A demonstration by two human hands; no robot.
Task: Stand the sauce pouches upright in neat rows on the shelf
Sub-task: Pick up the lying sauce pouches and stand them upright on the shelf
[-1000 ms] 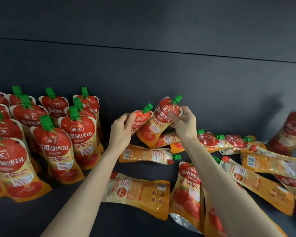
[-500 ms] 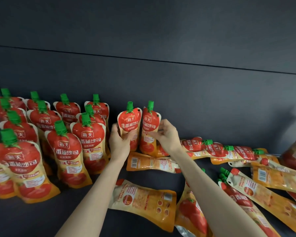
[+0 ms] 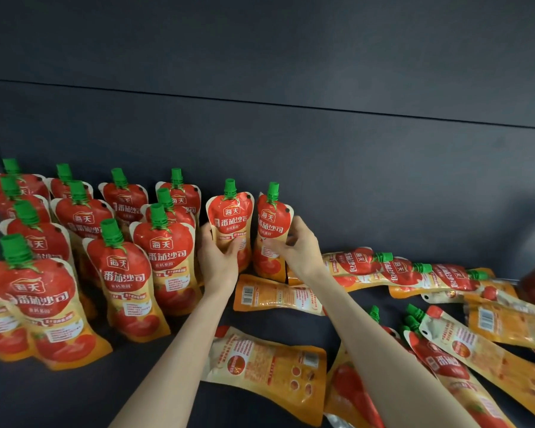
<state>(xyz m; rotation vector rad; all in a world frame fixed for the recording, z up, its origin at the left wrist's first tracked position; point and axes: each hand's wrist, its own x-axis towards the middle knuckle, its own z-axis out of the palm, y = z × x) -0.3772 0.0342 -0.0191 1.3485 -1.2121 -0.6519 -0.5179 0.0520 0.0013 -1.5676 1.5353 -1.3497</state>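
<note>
Left of the left hand, the standing pouches (image 3: 164,257) fill several rows on the shelf (image 3: 74,403), caps up; the left hand (image 3: 218,261) curls round the lower half of the first pouch (image 3: 229,217), thumb across its front, holding it upright just beside the nearest row; close to its right, the right hand (image 3: 300,245) pinches the side of the second pouch (image 3: 272,223), fingers wrapped behind it, also upright; right of and below both hands lie the fallen pouches (image 3: 414,273), some overlapping. The likely risk is toppling on release; soft bases may not sit flat, and the second pouch stands very near a flat pouch (image 3: 275,295), which could tilt it; a falling pouch might knock the neighbouring row.
</note>
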